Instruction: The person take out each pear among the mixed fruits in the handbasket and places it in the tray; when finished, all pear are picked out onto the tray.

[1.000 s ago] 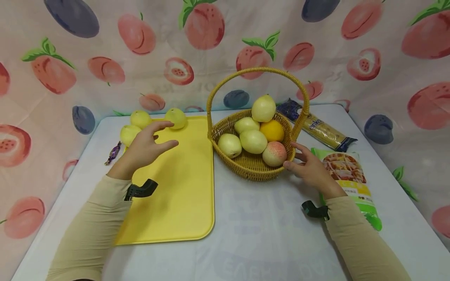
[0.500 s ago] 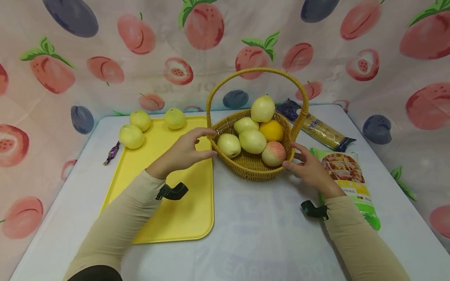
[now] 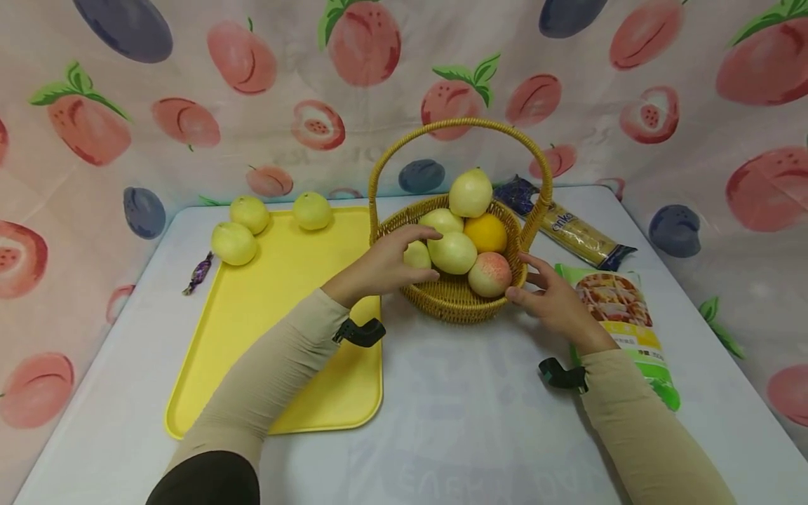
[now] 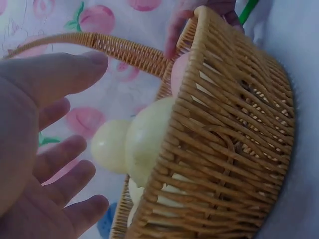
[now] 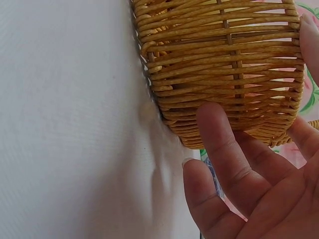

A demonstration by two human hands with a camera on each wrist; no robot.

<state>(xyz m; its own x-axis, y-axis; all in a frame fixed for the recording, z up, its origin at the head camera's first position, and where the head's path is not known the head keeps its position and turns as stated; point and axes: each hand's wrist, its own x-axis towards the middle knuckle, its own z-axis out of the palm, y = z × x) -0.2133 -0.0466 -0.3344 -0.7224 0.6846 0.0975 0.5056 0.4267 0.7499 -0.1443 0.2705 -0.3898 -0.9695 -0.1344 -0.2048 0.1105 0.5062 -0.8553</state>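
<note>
A wicker basket [image 3: 454, 308] with a tall arched handle stands on the table, holding several pale green pear-like fruits [image 3: 453, 252], an orange [image 3: 486, 233] and a pinkish peach [image 3: 489, 275]. Over the basket's left rim hovers my left hand [image 3: 385, 265], thumb and fingers apart, nothing between them; in the head view it partly hides one pale fruit. The left wrist view shows this hand [image 4: 50, 149] apart from the fruit. My right hand [image 3: 555, 301] holds the basket's right rim; in the right wrist view its fingers [image 5: 219, 134] lie along the outer wall.
Left of the basket lies a yellow tray [image 3: 252, 315], with several yellow-green round fruits [image 3: 233, 243] at its far edge. A purple-wrapped candy [image 3: 199, 273] lies beside it. At the right are a gold pasta packet [image 3: 581, 231] and a green food bag [image 3: 621, 308].
My left hand has moved right, from over the tray's far-left fruits to above the basket's left side. The right hand has stayed at the basket rim.
</note>
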